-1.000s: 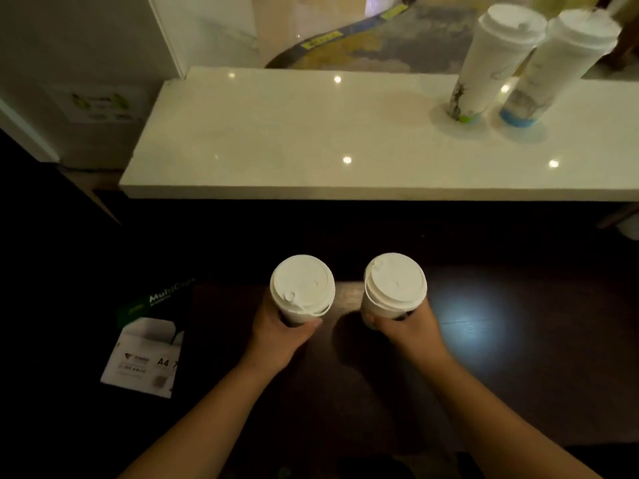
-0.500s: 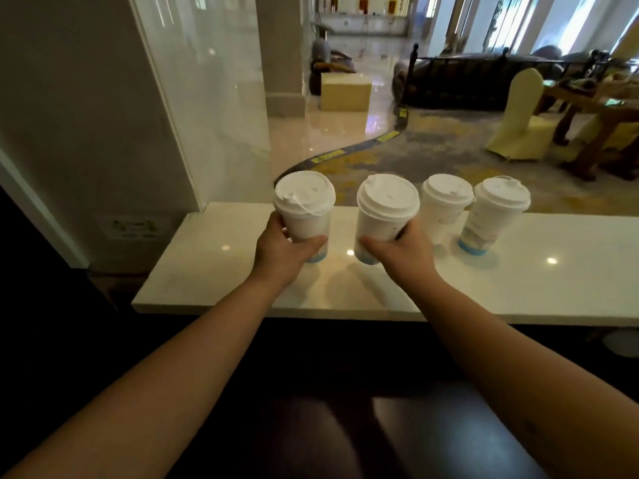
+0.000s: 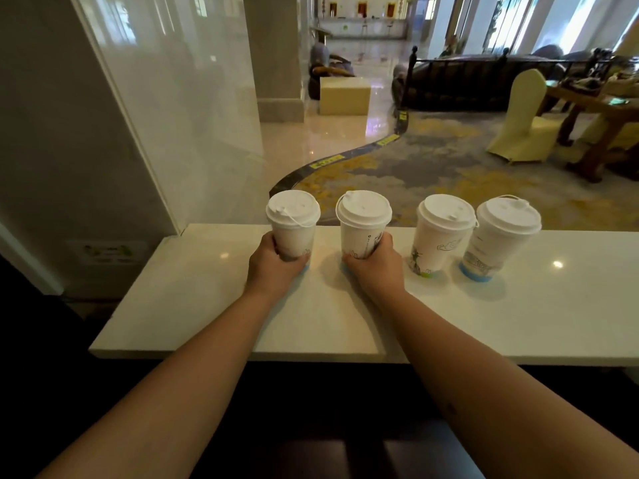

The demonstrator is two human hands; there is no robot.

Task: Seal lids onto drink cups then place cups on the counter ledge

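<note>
Four lidded paper cups in a row along the white ledge [image 3: 214, 305], across the middle of the frame. Left hand [image 3: 276, 267] wrapped around the lower body of the leftmost cup [image 3: 294, 233], grip closed on it, fingers curling behind the base. Right hand [image 3: 373, 267] wrapped likewise around the second cup [image 3: 361, 236], grip closed low on its wall. Both bases seemingly down on the surface or just touching it; hard to tell, since fingers hide the contact line. Just right of centre, two free cups: the third cup [image 3: 442, 236] and the fourth cup [image 3: 498, 243], standing apart from any hand, third one near the right hand's knuckles.

Key relation: each held cup directly in front of and above its palm, long axis upright with a slight lean away from the camera. Next move, probably: letting go by opening the fingers sideways and drawing the hands back toward the bottom of the frame, without nudging the third cup.

Cups: tapered white paper, matte, faint printed drawings and a blue band near the base. Lids: white plastic domes with a raised rim and a small sip tab, seated fully all round as far as visible. Ledge: polished pale stone, glossy, with bright ceiling-light reflections. A slick surface, so a bumped cup likely slides or tips easily.
</note>
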